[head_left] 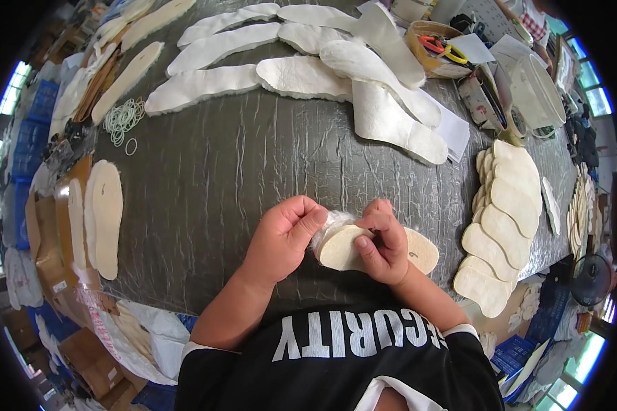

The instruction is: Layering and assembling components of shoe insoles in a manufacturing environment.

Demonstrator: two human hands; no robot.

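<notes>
Near the table's front edge, in front of my chest, my right hand (385,240) grips a bundle of cream insoles (341,248) with white fleece on the far side. Its thumb presses on the upper face and the fingers curl over the edge. The other end of the bundle (421,252) sticks out to the right of this hand. My left hand (288,236) is closed in a pinch, thumb against forefinger, at the fluffy left end of the bundle. Whatever lies between those fingertips is too small to make out.
Fleece-backed insoles (206,89) lie across the far side. Pale rubber bands (123,122) sit at left, near more insoles (107,219). A fanned stack of insoles (504,233) stands at right. Behind it are a white bucket (538,96) and a tub (425,58) with pliers.
</notes>
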